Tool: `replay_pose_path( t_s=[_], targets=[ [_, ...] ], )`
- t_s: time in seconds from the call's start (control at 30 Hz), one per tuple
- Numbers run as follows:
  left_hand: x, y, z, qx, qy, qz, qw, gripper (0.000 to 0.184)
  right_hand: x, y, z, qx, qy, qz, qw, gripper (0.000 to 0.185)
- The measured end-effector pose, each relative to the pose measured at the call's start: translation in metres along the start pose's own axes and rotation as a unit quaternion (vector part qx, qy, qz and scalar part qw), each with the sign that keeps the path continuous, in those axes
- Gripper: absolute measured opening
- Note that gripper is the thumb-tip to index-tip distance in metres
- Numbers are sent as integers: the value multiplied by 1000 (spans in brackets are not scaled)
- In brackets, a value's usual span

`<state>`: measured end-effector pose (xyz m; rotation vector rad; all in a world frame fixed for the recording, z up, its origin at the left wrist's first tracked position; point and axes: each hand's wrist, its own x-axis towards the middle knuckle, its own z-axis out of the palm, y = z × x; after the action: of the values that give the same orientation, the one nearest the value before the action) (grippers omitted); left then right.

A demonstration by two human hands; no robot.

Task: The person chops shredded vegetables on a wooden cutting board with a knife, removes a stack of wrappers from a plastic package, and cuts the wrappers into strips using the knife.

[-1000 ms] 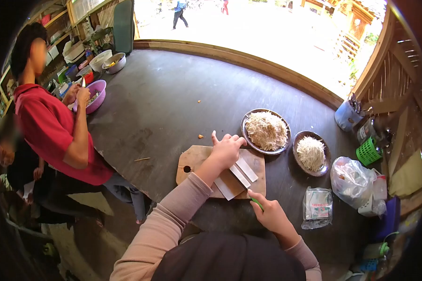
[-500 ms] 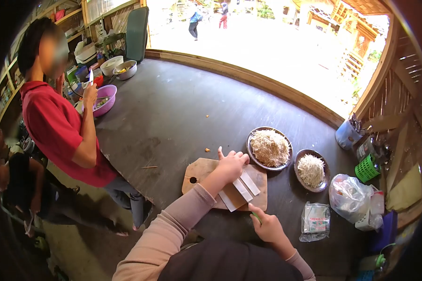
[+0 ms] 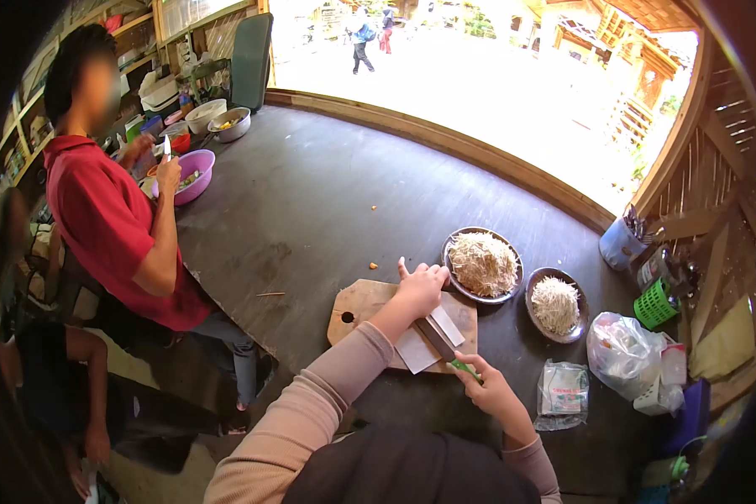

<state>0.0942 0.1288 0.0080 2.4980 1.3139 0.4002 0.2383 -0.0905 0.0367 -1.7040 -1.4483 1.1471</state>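
Head view: right hand (image 3: 489, 390) grips the green-handled knife (image 3: 436, 341); blade lies between a pale slab (image 3: 415, 351) and a pale strip (image 3: 448, 328), on the wooden board (image 3: 361, 304). Left hand (image 3: 421, 291), fingers bent, covers their far ends; whether it pinches them cannot be determined.

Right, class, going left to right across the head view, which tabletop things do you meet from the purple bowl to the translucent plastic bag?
Purple bowl, metal bowl, thin stick, wooden cutting board, larger plate of pale shreds, smaller heaped plate, translucent plastic bag.
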Motion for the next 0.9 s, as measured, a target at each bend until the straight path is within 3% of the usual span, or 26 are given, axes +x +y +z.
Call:
replay_pose_path(
  t_s=[0.03,0.17,0.23,0.27,0.5,0.57,0.67,0.8,0.9],
  targets=[
    [0,-1,0,0,1,-1,1000,26,0,0,1,-19,19,-53,998,34],
    [-11,-6,-5,-6,-15,0,1000,26,-12,-13,12,-94,38,-82,991,36],
    [-18,-10,-5,-9,-17,4,1000,26,-11,4,24,-245,50,-138,958,42],
    [-23,-12,-4,-13,-7,1,1000,26,-15,-7,27,-308,29,-98,946,42],
    [-20,-10,-5,-15,6,6,1000,25,-11,-5,17,-166,43,-158,972,40],
    [-13,-8,-3,-12,3,5,1000,24,-10,-16,7,-81,10,-60,995,36],
    [-3,-4,0,-5,-4,2,1000,23,3,3,-1,7,-24,0,1000,37],
    [-1,-4,1,-18,-3,2,1000,20,5,5,-4,27,-36,5,999,39],
    [-4,-7,-3,-46,42,20,998,19,-4,-16,-1,-74,2,-60,995,39]
  ],
)
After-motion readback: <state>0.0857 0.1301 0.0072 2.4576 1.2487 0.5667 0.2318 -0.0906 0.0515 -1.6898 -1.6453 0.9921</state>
